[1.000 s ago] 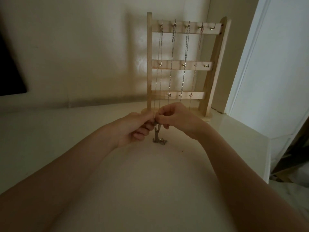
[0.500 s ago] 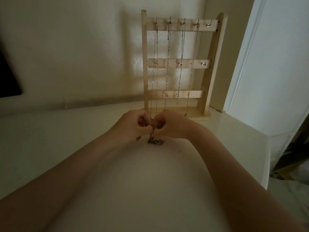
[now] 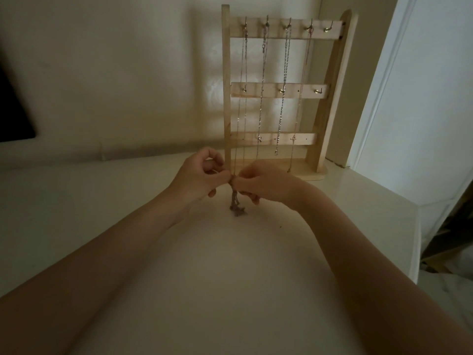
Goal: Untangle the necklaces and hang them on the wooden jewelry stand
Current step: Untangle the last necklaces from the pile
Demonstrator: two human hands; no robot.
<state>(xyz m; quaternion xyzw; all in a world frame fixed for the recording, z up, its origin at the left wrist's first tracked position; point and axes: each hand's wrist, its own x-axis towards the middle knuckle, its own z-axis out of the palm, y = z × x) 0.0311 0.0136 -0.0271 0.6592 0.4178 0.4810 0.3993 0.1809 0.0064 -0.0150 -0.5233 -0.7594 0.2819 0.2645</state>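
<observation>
A wooden jewelry stand (image 3: 330, 103) with three hook rails stands at the back of the white table (image 3: 76, 213). Several thin chains (image 3: 284, 80) hang from its top hooks. Just in front of the stand's base, my left hand (image 3: 198, 176) and my right hand (image 3: 266, 184) meet fingertip to fingertip and pinch a tangled necklace (image 3: 235, 201). Its knotted lower end dangles onto the table between my hands. Two strands from the leftmost hook run down into my fingers. The top hook at the far right is bare.
A pale wall rises behind the stand. A dark screen edge (image 3: 12, 114) shows at the far left. The table's right edge (image 3: 419, 247) drops off beside a white door frame (image 3: 384, 85).
My hands have stayed together on the tangle, shifting slightly as the fingers work it. The view has tilted a little, so the stand sits differently in frame.
</observation>
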